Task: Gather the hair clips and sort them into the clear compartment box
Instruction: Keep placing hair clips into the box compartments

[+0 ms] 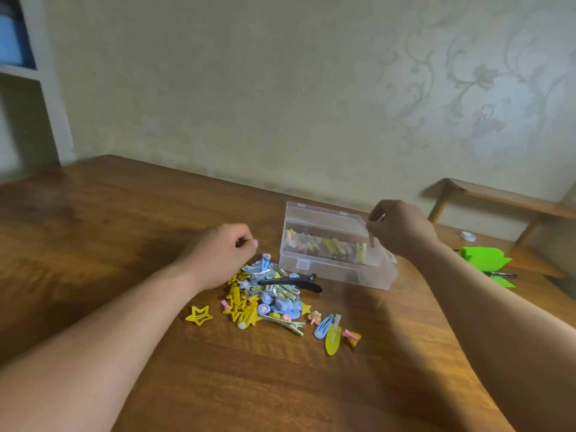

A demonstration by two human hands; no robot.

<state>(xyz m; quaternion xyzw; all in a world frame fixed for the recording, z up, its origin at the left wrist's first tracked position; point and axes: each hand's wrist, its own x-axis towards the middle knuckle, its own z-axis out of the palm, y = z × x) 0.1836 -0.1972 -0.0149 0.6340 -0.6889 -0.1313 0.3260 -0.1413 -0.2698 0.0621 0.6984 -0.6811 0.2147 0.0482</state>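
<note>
R hand (402, 229) pinches a pale clip (371, 240) upright over the clear box (327, 269), right end; L hand (221, 254), fingers curled, is above the clip pile (265, 300) on table (124, 213).

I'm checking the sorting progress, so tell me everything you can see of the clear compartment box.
The clear compartment box is see-through plastic, rectangular, with a latch tab on its front. Its lid stands open, tilted back. It sits on the wooden table behind the clip pile. Yellow and orange clips stand inside. The right hand hovers over its right end, pinching a pale clip upright at its rim.
</note>
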